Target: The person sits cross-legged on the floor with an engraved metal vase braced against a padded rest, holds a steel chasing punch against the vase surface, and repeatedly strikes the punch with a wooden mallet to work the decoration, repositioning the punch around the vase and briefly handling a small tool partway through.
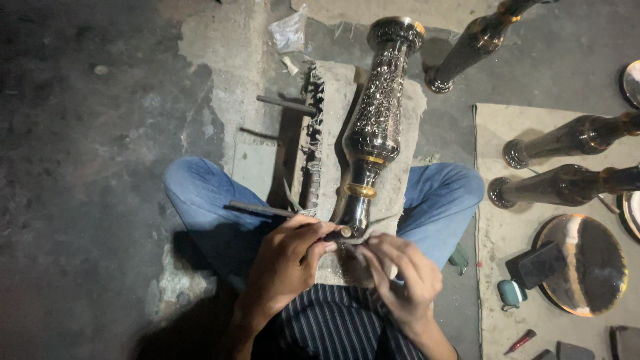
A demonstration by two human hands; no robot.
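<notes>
Engraving step, judging by grip: left hand [283, 257] clamped on thin wooden-handled tool [337, 233], right hand [400, 273] pinched beside it, at foot of tall engraved dark metal vase [377, 120] lying just ahead. Likely next: steady, controlled strokes.

Dim overhead light, glare on metal, dark corners (perhaps vignetted)

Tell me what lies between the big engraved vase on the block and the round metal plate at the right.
In the head view, the person's blue-jeaned knee and bare mat lie between the vase and the plate.
</notes>
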